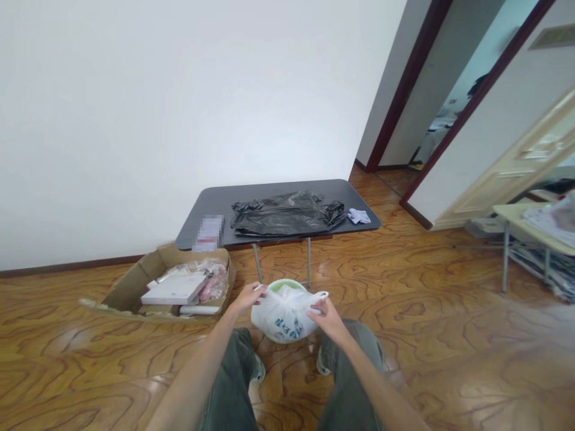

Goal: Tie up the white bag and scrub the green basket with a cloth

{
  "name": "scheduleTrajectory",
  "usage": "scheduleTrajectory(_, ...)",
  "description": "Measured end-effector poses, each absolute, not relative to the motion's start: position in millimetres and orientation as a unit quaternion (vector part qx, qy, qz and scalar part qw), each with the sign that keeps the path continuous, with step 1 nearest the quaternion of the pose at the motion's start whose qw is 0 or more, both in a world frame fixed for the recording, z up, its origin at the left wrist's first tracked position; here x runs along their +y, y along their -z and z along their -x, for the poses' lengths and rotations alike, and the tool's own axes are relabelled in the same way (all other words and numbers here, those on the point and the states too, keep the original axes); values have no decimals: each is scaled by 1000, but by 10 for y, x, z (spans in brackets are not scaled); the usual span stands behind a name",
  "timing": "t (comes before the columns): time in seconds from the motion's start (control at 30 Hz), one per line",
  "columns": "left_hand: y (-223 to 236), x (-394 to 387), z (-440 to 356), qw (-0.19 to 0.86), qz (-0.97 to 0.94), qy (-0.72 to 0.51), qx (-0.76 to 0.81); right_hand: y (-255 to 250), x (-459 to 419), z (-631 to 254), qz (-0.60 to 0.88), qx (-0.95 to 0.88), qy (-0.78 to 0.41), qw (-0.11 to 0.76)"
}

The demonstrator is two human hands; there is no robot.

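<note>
A white plastic bag (285,317) with blue-green print hangs over a round bin between my knees. Part of the bin's light green rim (284,283) shows behind the bag. My left hand (251,296) is closed on the bag's left handle. On the other side, my right hand (327,314) pinches the right handle, whose white loop sticks up above the fingers. What lies inside the bag is hidden.
Ahead stands a dark folding table (215,197) with a crumpled black plastic bag (287,215), a small pale cloth or tissue (358,216) and a blurred-out paper. A cardboard box (135,281) holding white boxes sits left on the wooden floor. A pale table (516,212) stands right.
</note>
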State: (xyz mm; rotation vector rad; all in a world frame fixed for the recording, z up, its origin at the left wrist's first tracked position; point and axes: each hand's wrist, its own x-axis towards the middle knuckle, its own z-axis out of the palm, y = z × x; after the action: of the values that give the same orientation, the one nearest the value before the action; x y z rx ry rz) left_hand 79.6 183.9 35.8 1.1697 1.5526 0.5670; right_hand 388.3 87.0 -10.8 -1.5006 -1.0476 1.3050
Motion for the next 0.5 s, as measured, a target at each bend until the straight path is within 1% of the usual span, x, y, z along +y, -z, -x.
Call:
scheduleTrajectory(0.07, -347, 1796, -827, 554, -459, -275, 638, 278, 839, -3721, 623, -409, -511, 428)
scheduleTrajectory(0.2, -291, 1727, -892, 583, -398, -341, 621, 498, 797, -3504, 603, -424, -537, 410)
scheduleTrajectory(0.33, -235, 1687, -953, 596, -347, -396, 606, 436, 875, -3380, 600, -434, -545, 393)
scheduleTrajectory(0.5, -222, 1692, -1068, 595, -324, -432, 595, 338, 977, -3303, 611, -476, -508, 376)
